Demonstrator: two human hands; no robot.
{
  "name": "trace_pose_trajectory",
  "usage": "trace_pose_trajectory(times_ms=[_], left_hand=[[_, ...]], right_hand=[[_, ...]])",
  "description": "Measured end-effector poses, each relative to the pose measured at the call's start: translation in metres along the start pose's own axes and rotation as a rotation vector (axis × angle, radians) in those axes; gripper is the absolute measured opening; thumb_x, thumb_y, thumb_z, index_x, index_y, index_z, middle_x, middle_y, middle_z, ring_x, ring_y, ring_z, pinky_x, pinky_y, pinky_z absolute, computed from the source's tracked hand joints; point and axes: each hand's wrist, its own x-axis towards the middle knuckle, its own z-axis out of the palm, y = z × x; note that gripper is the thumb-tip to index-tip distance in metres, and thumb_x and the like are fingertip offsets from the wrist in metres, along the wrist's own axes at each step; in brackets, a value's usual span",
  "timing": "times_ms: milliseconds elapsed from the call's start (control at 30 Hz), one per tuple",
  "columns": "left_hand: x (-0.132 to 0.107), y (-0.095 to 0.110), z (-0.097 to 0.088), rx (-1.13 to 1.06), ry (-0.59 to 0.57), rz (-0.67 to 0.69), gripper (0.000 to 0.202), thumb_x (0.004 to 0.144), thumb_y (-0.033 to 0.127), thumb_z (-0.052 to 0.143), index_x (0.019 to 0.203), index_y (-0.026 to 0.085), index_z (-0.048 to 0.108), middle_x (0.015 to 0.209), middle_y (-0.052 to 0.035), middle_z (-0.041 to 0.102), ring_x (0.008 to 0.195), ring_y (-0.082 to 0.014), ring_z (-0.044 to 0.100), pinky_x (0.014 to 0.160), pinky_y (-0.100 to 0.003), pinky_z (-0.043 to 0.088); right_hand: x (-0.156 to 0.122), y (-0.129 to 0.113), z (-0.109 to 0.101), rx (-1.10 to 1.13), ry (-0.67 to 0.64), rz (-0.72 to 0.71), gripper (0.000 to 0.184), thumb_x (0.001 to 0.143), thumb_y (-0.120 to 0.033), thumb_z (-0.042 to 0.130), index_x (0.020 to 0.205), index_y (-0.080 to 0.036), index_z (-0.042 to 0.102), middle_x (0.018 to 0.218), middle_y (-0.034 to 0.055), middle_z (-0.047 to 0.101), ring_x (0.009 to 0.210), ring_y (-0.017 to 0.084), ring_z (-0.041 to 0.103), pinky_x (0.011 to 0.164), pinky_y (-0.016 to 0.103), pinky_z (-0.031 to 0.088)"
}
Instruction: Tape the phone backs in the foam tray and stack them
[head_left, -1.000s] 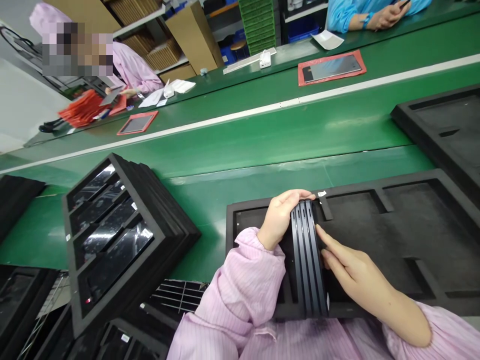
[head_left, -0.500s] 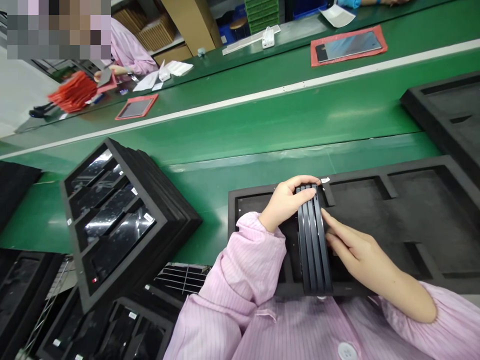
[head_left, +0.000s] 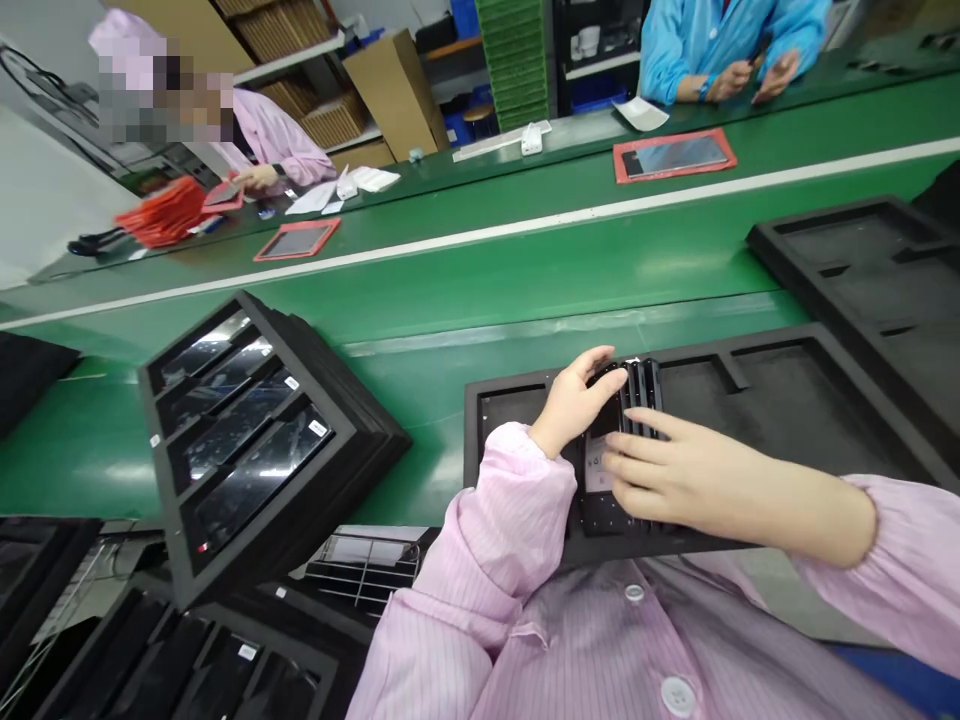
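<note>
My left hand [head_left: 576,398] is closed round the far end of a row of slim black panels [head_left: 643,380] standing on edge, thumb on the near side. The leftmost panel leans and turns its face up, showing a pale printed label [head_left: 598,466]. My right hand [head_left: 675,470] lies across the panels from the right, its fingers stretched out and apart, with tips at the label. Its thumb is hidden, and so are the panels' lower parts. Beneath both hands is a black foam tray [head_left: 780,395] with shallow compartments.
On the left stands a tilted stack of foam trays [head_left: 330,450], the top one holding glossy black panels. Another tray [head_left: 847,260] lies at right. Across the green bench [head_left: 525,270] are red-framed pieces [head_left: 298,240], a pink-sleeved person [head_left: 281,140] and a blue-sleeved person [head_left: 686,50].
My right hand has moved from the row's right side to lie over it. The panels have tipped so the leftmost one's label shows. The view has shifted, bringing the blue-sleeved person further in.
</note>
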Motion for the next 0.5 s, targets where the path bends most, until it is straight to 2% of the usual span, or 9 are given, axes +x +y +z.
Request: trace_pose_trajectory(times_ms=[100,167,233,267,367,433,500], left_hand=[[-0.011,0.017,-0.005,-0.052,0.035,0.049,0.037,0.071,0.048,0.066,0.090,0.017,0.063,0.101,-0.0079,0.067,0.101,-0.0217,0.059,0.095,-0.036,0.041],[-0.027,0.031,-0.006,-0.116,0.049,0.128,0.049,0.077,0.063,0.050,0.090,0.018,0.063,0.099,-0.0080,0.067,0.099,-0.0219,0.060,0.093,-0.037,0.043],[-0.047,0.040,-0.003,-0.117,0.056,0.289,0.060,0.078,0.071,0.038,0.091,0.019,0.063,0.097,-0.0084,0.067,0.097,-0.0225,0.060,0.092,-0.037,0.044],[-0.057,0.041,0.000,-0.075,0.057,0.390,0.062,0.075,0.073,0.039,0.093,0.019,0.063,0.098,-0.0087,0.066,0.097,-0.0229,0.060,0.091,-0.037,0.045],[-0.080,0.030,0.009,0.015,0.078,0.655,0.075,0.056,0.078,0.055,0.108,0.023,0.056,0.106,-0.0089,0.060,0.099,-0.0258,0.058,0.088,-0.039,0.048],[-0.087,0.015,0.011,0.047,0.086,0.721,0.091,0.043,0.077,0.063,0.116,0.026,0.048,0.112,-0.0098,0.054,0.101,-0.0281,0.056,0.087,-0.042,0.049],[-0.090,0.002,0.010,0.104,0.102,0.730,0.093,0.039,0.075,0.067,0.116,0.026,0.046,0.109,-0.0097,0.052,0.098,-0.0277,0.057,0.085,-0.043,0.049]], right_hand=[[-0.005,0.016,-0.010,0.102,0.199,0.080,0.026,0.086,-0.007,0.039,0.099,-0.022,0.056,0.103,0.0064,0.064,0.098,0.021,0.059,0.095,0.046,0.039],[-0.006,0.019,-0.017,0.230,0.388,0.170,0.018,0.090,-0.019,0.046,0.106,-0.022,0.052,0.102,0.0068,0.065,0.097,0.021,0.060,0.094,0.045,0.040],[-0.003,0.012,-0.022,0.426,0.578,0.316,0.023,0.087,-0.034,0.058,0.107,-0.023,0.050,0.100,0.0061,0.064,0.096,0.021,0.060,0.091,0.040,0.045],[-0.001,0.006,-0.023,0.529,0.661,0.393,0.027,0.085,-0.038,0.062,0.104,-0.024,0.050,0.098,0.0056,0.064,0.096,0.020,0.060,0.087,0.036,0.048],[0.007,-0.018,-0.016,0.771,0.845,0.533,0.030,0.081,-0.043,0.065,0.099,-0.025,0.050,0.096,0.0030,0.062,0.095,0.018,0.061,0.079,0.028,0.052],[0.009,-0.030,-0.006,0.868,0.910,0.556,0.031,0.081,-0.043,0.066,0.100,-0.025,0.050,0.095,0.0017,0.061,0.092,0.016,0.061,0.078,0.025,0.052],[0.009,-0.036,0.005,0.938,0.924,0.577,0.031,0.081,-0.043,0.066,0.101,-0.025,0.051,0.095,0.0014,0.059,0.091,0.015,0.060,0.077,0.024,0.052]])
